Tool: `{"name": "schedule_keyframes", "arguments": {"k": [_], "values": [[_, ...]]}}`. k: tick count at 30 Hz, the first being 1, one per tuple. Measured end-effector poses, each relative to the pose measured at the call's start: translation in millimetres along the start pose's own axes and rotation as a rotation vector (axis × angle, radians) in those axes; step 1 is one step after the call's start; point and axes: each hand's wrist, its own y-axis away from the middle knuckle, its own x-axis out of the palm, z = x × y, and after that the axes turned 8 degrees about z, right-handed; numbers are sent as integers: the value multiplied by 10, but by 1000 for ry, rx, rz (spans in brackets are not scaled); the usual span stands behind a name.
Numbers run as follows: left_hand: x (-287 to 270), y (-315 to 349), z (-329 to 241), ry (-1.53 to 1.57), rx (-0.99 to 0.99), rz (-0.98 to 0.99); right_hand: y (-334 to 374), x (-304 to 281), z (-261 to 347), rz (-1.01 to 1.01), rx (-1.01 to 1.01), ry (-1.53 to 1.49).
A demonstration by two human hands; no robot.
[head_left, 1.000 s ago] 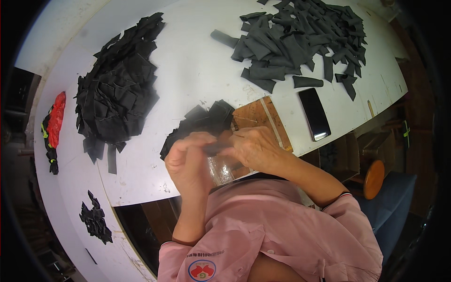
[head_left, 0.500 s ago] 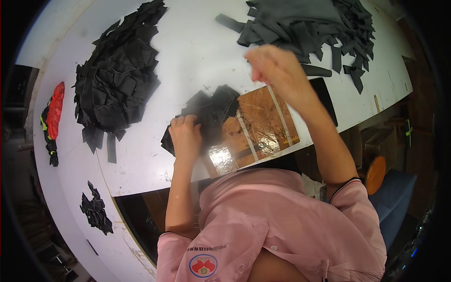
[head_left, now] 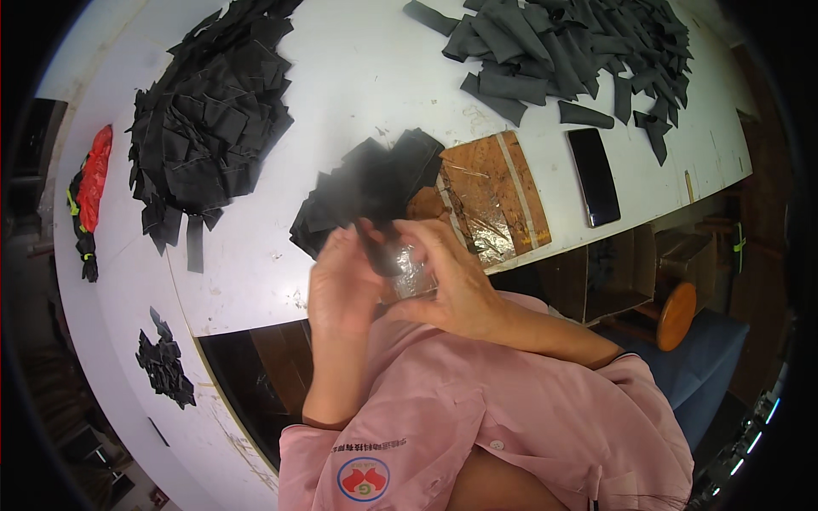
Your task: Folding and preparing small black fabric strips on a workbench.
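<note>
My left hand and my right hand meet close to my chest, both gripping a dark fabric strip between their fingertips. Just beyond them a small stack of black fabric pieces lies on the white table. A brown board wrapped in shiny tape lies beside the stack, to the right, and its near end is hidden under my right hand. Motion blurs the strip, so its exact shape is unclear.
A big heap of black fabric pieces lies at the left, a heap of dark grey strips at the far right. A black phone rests near the table edge. A red and black bundle and a small black pile lie at the left.
My right hand has come back from the far grey heap to my chest, carrying a dark strip. My left hand has lifted off the black stack and joined it.
</note>
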Motion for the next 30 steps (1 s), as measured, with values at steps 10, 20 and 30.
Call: {"name": "schedule_keyframes", "arguments": {"k": [10,20,30], "values": [[22,244,327,-66,-21,94,48,-81,-52,-102,-78,-88],[192,457,434,-1157,639,-17,99,-276,-60,-171,-150,374],[296,360,407,-919,163,-26,79,-309,-203,-139,-369,620]]}}
